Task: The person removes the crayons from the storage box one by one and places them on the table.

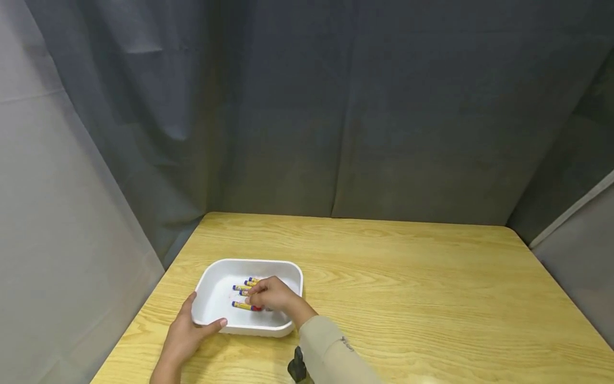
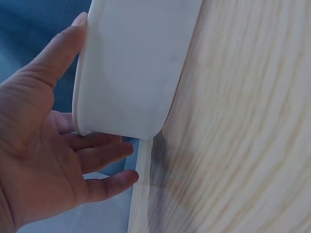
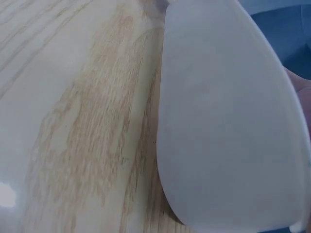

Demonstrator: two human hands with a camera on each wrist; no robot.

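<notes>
On tabletop [image 1: 384, 277]: left hand [image 1: 184, 333] grips white tray [image 1: 216, 314] corner, thumb over rim; right hand [image 1: 271, 293] inside tray, fingertips pinching crayon [image 1: 242, 305].

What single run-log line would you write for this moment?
left hand: holds rim of white plastic tray | right hand: in tray, fingers on small yellow-and-blue crayons | tray on light wooden table
</notes>
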